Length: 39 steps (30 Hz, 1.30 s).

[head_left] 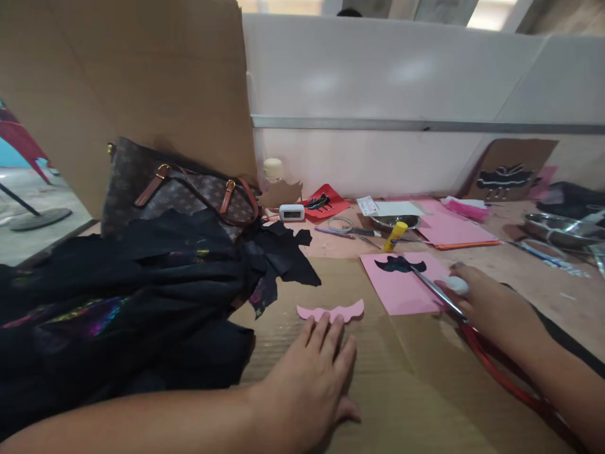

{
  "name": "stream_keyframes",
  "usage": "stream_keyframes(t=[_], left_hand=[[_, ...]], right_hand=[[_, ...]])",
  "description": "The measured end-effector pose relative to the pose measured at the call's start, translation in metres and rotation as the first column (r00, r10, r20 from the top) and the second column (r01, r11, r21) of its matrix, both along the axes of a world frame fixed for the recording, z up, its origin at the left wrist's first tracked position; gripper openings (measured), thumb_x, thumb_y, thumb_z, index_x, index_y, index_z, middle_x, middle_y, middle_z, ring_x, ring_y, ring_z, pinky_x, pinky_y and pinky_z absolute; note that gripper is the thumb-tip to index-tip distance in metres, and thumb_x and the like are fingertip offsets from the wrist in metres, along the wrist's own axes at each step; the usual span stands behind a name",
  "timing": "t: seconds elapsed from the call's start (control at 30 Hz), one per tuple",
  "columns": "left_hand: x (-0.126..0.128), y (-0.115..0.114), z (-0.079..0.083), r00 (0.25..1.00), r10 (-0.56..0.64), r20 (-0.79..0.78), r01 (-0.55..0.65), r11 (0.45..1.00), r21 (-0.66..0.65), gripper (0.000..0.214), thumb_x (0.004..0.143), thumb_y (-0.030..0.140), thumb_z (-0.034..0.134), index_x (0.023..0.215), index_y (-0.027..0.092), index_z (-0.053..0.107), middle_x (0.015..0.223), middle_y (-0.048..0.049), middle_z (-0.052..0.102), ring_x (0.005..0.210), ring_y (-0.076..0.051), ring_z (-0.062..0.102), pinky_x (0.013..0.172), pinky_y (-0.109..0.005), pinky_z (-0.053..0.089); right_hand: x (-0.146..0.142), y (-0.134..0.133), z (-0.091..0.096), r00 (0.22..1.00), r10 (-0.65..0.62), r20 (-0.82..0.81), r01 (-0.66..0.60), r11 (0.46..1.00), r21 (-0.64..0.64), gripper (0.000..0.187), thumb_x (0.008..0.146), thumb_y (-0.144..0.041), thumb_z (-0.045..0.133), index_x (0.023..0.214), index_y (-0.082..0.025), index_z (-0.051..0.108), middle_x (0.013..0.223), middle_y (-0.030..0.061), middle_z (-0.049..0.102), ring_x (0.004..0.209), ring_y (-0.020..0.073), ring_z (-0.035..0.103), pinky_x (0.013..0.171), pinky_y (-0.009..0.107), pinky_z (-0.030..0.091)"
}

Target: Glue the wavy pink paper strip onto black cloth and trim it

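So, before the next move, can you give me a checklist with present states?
1. Left hand at the pink cutout: ok, touching its near edge.
2. Red-handled tool in the right hand: ok.
3. Tool's tip at the black cutout: ok.
4. Black cutout stuck to the pink sheet: cannot tell.
5. Cardboard mat free of scraps: not ok, black scraps lie toward its far left.

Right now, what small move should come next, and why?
Perhaps the left hand could pick up the wavy pink cutout: its fingertips are at the lower edge, and the outline resembles the black shape on the pink sheet.
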<state>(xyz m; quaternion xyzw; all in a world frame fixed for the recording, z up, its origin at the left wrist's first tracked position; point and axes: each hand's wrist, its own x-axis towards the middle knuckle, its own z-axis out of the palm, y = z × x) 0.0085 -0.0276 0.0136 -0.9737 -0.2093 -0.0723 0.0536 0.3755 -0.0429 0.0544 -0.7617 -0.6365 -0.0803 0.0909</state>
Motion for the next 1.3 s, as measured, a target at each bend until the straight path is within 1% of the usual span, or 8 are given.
stream_keyframes(t=[0.1, 0.2, 0.4, 0.6, 0.83, 1.0, 1.17, 1.3], left_hand=[[0.001, 0.006, 0.007, 0.997, 0.031, -0.066, -0.038, 0.994, -0.105, 0.091, 0.092, 0.077, 0.037, 0.149, 0.007, 0.046, 0.157, -0.0279, 0.039, 0.145, -0.045, 0.039, 0.112, -0.059, 0.039], [0.015, 0.016, 0.014, 0.995, 0.004, -0.100, -0.019, 0.989, -0.145, 0.098, 0.089, 0.081, 0.036, 0.151, 0.006, 0.044, 0.157, -0.0291, 0.037, 0.146, -0.045, 0.037, 0.113, -0.058, 0.038], [0.041, 0.035, 0.015, 0.996, -0.006, -0.089, -0.006, 0.991, -0.131, 0.092, 0.093, 0.075, 0.037, 0.149, 0.003, 0.047, 0.155, -0.0315, 0.039, 0.144, -0.047, 0.039, 0.111, -0.060, 0.039], [0.032, 0.042, 0.011, 0.999, -0.048, -0.024, 0.045, 0.992, -0.117, 0.083, 0.099, 0.066, 0.036, 0.149, 0.000, 0.044, 0.158, -0.0307, 0.035, 0.145, -0.048, 0.036, 0.113, -0.061, 0.036], [0.028, 0.019, 0.007, 1.000, -0.029, -0.009, 0.028, 0.991, -0.129, 0.077, 0.099, 0.064, 0.042, 0.143, 0.002, 0.050, 0.153, -0.0284, 0.045, 0.141, -0.046, 0.044, 0.109, -0.056, 0.042], [0.017, 0.000, 0.019, 0.991, -0.135, 0.014, 0.135, 0.978, -0.158, 0.065, 0.103, 0.060, 0.035, 0.141, 0.010, 0.053, 0.149, -0.0190, 0.054, 0.139, -0.039, 0.049, 0.113, -0.052, 0.038], [0.018, 0.011, 0.019, 0.998, -0.053, 0.018, 0.055, 0.982, -0.179, 0.075, 0.100, 0.063, 0.041, 0.152, 0.010, 0.036, 0.164, -0.0233, 0.027, 0.152, -0.042, 0.026, 0.120, -0.058, 0.023], [0.017, 0.023, 0.008, 1.000, -0.019, 0.013, 0.022, 0.961, -0.274, 0.081, 0.100, 0.068, 0.030, 0.154, 0.008, 0.033, 0.164, -0.0217, 0.030, 0.153, -0.041, 0.022, 0.122, -0.057, 0.021]], right_hand=[[-0.033, 0.000, 0.012, 0.994, -0.070, -0.085, 0.071, 0.997, 0.006, 0.032, 0.091, -0.056, 0.052, 0.097, -0.025, 0.053, 0.081, 0.0113, 0.069, 0.068, 0.0334, 0.066, 0.057, 0.036, 0.041], [-0.077, 0.005, 0.025, 0.944, 0.007, -0.329, 0.001, 1.000, 0.026, 0.049, 0.086, -0.062, 0.057, 0.112, -0.021, 0.052, 0.085, 0.0083, 0.067, 0.069, 0.0285, 0.063, 0.059, 0.034, 0.043], [-0.146, 0.033, 0.040, 0.619, 0.285, -0.732, -0.192, 0.959, 0.211, 0.030, 0.101, -0.048, 0.045, 0.115, -0.023, 0.047, 0.076, -0.0021, 0.053, 0.062, 0.0161, 0.051, 0.058, 0.029, 0.045], [-0.134, 0.072, 0.019, 0.534, 0.313, -0.785, -0.124, 0.948, 0.294, 0.031, 0.086, -0.047, 0.068, 0.103, -0.024, 0.053, 0.093, 0.0018, 0.063, 0.075, 0.0169, 0.060, 0.060, 0.028, 0.047], [-0.117, 0.085, 0.036, 0.525, 0.271, -0.806, -0.129, 0.962, 0.240, 0.025, 0.080, -0.046, 0.078, 0.094, -0.027, 0.073, 0.087, 0.0019, 0.066, 0.077, 0.0196, 0.057, 0.064, 0.030, 0.041], [-0.133, 0.081, 0.026, 0.315, 0.308, -0.898, -0.215, 0.945, 0.248, 0.029, 0.075, -0.044, 0.083, 0.093, -0.026, 0.072, 0.092, 0.0005, 0.066, 0.072, 0.0160, 0.055, 0.063, 0.028, 0.042], [-0.147, 0.074, 0.004, 0.042, 0.202, -0.979, -0.127, 0.973, 0.195, 0.030, 0.072, -0.046, 0.085, 0.080, -0.023, 0.066, 0.071, -0.0023, 0.059, 0.062, 0.0145, 0.051, 0.054, 0.026, 0.041], [-0.142, 0.078, -0.006, 0.017, 0.192, -0.981, -0.043, 0.981, 0.191, 0.032, 0.079, -0.050, 0.079, 0.072, -0.024, 0.060, 0.065, -0.0036, 0.049, 0.059, 0.0141, 0.044, 0.053, 0.026, 0.036]])
